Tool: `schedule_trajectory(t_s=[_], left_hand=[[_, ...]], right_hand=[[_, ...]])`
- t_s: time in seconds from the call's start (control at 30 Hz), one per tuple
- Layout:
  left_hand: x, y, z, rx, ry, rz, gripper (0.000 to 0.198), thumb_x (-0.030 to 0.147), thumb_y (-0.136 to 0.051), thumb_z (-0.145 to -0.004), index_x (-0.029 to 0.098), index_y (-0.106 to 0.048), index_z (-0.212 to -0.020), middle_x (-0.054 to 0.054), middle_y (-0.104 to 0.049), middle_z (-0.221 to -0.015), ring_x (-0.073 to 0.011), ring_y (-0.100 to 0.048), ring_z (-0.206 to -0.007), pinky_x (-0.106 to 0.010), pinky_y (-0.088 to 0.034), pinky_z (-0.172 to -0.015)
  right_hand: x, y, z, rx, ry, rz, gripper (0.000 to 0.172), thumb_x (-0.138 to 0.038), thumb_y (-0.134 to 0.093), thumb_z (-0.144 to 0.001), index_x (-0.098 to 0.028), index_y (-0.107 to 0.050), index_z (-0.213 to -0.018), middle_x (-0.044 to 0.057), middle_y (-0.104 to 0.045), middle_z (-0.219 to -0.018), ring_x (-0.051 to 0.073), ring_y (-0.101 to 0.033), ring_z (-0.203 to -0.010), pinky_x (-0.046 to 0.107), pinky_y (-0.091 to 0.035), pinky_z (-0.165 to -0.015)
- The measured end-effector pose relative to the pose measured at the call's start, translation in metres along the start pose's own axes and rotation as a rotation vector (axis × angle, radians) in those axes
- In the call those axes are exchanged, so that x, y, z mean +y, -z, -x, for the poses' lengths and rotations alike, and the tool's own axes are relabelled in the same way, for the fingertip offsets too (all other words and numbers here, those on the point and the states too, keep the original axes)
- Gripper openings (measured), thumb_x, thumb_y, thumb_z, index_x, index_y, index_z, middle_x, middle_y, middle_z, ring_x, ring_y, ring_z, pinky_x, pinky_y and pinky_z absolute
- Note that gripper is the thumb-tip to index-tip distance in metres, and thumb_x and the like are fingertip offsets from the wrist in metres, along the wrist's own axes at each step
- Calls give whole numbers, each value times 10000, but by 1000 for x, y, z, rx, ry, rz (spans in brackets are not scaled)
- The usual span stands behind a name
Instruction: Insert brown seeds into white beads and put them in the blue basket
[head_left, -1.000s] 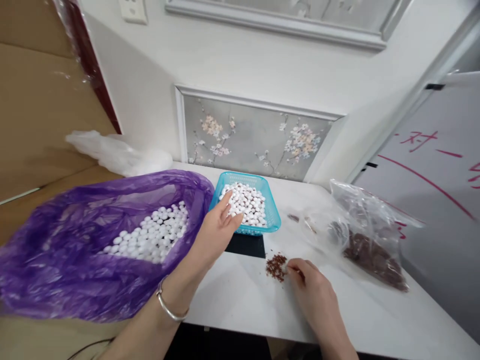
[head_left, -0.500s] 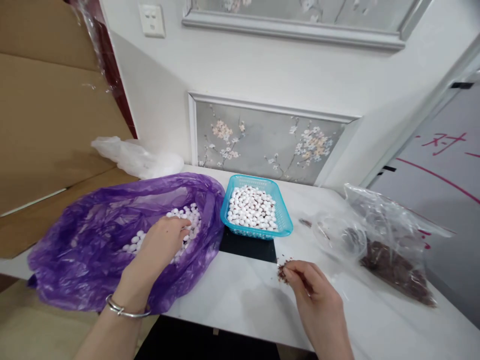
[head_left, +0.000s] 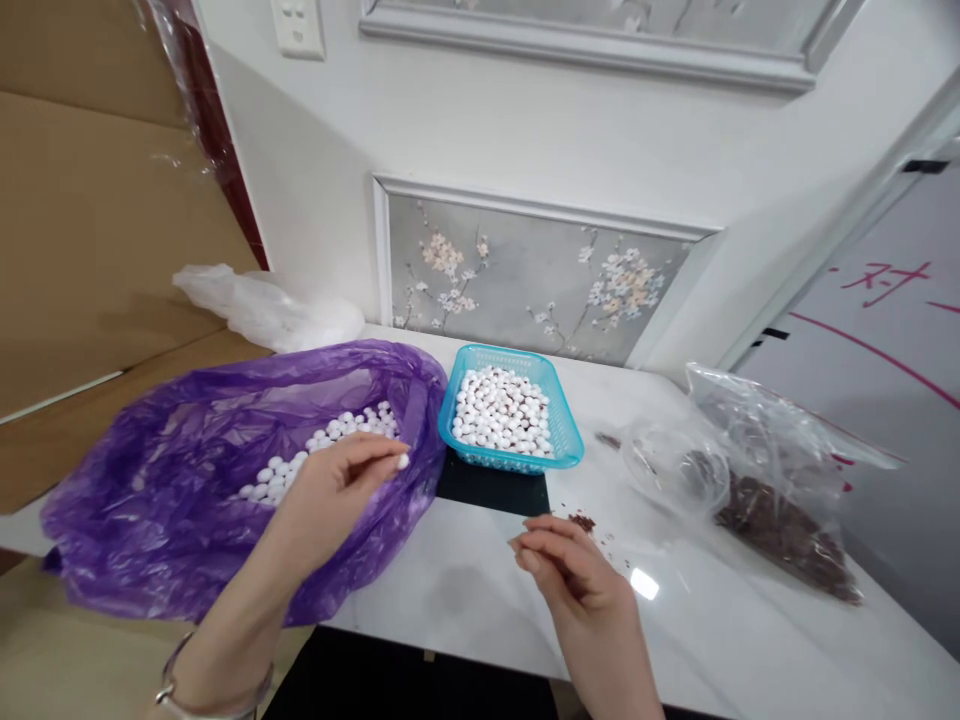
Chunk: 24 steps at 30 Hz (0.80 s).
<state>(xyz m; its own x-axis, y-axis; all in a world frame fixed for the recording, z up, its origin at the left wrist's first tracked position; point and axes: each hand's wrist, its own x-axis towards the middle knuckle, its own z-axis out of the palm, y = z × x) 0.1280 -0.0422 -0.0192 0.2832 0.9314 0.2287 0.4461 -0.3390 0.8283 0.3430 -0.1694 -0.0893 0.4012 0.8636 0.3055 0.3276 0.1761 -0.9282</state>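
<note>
Left hand [head_left: 330,500] pinches one white ball [head_left: 403,461], presumably precisely because it is small, over purple bag [head_left: 169,490]; right hand [head_left: 581,595], fingers bunched above worktop's [head_left: 472,575] front edge, contents indeterminable.

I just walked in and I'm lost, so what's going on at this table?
A person's left hand pinches a small white ball by an open purple bag holding others. The right hand, bunched, hovers over the white table, near reddish-brown bits; whether it holds anything is unclear. A blue basket of similar white balls stands beside the bag.
</note>
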Motion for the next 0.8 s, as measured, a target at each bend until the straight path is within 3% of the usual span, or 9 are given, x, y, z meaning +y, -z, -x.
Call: schedule_trajectory(t_s=[0.13,0.27,0.53,0.8], left_hand=[[9,-30,24,-256,312,703,182,318,-734,-751,207,-757,-893,-36,-712,-819,-155,-632,-787,-235,-496,-741],[8,-59,37,-359,513,1026,138,247,-776,-725,167,-753,-835,-8,-673,-771,-80,-611,-715,-156,-502,-719],[1,-81,40,-415,569,1136,97,230,-715,-795,141,-719,-834,0,-615,-738,-58,-570,-660,-137,-501,-659],[2,-81,44,-417,501,1124,122,244,-709,-799,125,-717,-777,4,-582,-727,-60,-513,-651,-146,-463,-646]], right_hand=[[-12,-13,3,-11,-101,-249,94,-254,-612,-859,-219,-699,-849,55,-657,-944,191,-673,-835,320,-554,-766],[-20,-20,6,-8,-169,-414,36,-244,-645,-840,-210,-658,-841,20,-642,-888,161,-672,-765,292,-549,-735],[-13,-23,6,-43,-153,-367,90,-255,-656,-840,-219,-643,-759,-26,-567,-774,108,-533,-701,195,-440,-627],[-19,-32,7,-49,-98,-323,99,-234,-612,-866,-221,-631,-770,-14,-586,-795,134,-578,-765,235,-468,-704]])
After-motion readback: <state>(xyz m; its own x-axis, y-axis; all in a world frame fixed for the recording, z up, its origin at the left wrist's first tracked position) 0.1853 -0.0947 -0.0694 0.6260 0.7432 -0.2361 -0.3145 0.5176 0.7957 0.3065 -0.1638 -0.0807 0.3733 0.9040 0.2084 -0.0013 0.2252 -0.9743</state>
